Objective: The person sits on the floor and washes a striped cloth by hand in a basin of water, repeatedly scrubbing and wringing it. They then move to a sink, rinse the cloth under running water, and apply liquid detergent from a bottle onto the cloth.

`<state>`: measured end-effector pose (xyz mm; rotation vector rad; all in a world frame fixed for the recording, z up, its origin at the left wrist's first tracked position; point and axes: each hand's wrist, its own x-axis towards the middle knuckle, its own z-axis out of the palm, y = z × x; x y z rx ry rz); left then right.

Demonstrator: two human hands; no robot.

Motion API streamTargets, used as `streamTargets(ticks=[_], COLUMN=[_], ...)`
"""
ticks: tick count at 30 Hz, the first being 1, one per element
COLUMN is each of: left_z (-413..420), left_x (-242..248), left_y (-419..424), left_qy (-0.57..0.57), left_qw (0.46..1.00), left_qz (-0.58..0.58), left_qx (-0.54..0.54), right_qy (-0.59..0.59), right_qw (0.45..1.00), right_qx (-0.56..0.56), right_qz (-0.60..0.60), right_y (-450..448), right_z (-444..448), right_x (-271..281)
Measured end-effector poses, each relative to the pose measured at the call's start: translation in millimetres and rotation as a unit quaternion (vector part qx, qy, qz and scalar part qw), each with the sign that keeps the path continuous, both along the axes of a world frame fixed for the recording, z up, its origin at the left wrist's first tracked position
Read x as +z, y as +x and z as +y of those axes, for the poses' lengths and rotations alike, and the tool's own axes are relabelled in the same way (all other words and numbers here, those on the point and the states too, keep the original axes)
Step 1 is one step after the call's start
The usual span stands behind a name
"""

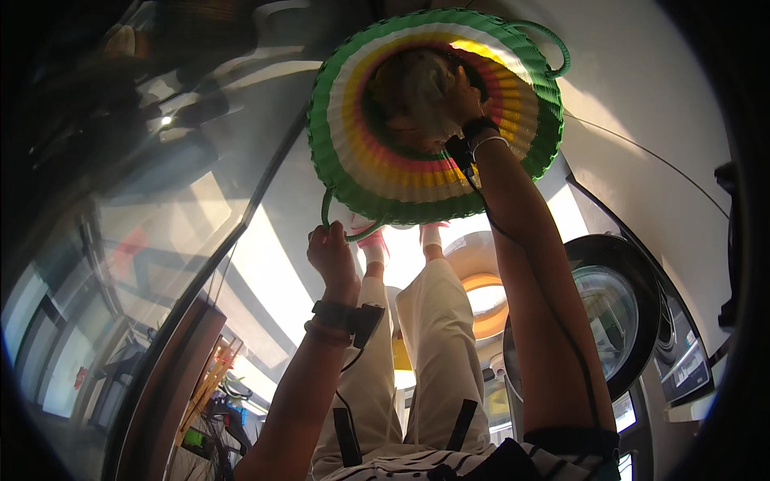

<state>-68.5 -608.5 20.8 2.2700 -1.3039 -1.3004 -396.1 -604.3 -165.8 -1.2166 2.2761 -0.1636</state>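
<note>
A round woven plastic basket (361, 180) with green, white, yellow and pink bands is seen from above, its mouth facing me. My left hand (332, 255) is closed around the green loop handle (325, 207) at its lower left. The other loop handle (559, 45) at the upper right is free. My right hand (466, 99) reaches down inside the basket, against a greyish, cloth-like bundle (415, 87). Shadow and blur hide the basket's bottom and part of the bundle. Whether my right fingers grip the bundle cannot be made out.
A front-loading washing machine's round door (607, 318) stands open at the right, close to my right forearm. On the left runs a glass panel with a dark edge (274, 171). Behind my legs is a round stool-like object (484, 300) with an orange ring. Thin cables hang from both wrists.
</note>
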Motion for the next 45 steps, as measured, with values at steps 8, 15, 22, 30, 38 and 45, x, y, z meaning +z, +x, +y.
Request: streamTargets(ticks=[8, 15, 22, 30, 38, 45], left_z=[-49, -34, 1, 39, 72, 47], left_x=[32, 64, 136, 193, 188, 206], left_y=[57, 36, 146, 217, 209, 200], left_qy=[-0.068, -0.198, 0.086, 0.024, 0.236, 0.238], left_qw=[0.988, 0.928, 0.913, 0.906, 0.969, 0.963], left_qz=[-0.066, 0.17, 0.344, -0.078, 0.049, 0.122], left_qx=[-0.12, -0.267, 0.204, -0.415, 0.049, 0.039], right_qy=[-0.082, 0.033, -0.015, 0.005, 0.097, -0.1], right_qw=[0.826, 0.527, 0.593, 0.977, 0.965, 0.845], right_qx=[-0.046, -0.205, -0.259, 0.174, 0.105, -0.096], right_qz=[-0.555, -0.824, -0.762, -0.125, -0.219, -0.516], right_y=[221, 223, 155, 166, 210, 160], right_z=[30, 25, 29, -2, 33, 97], right_x=[125, 266, 171, 15, -15, 99])
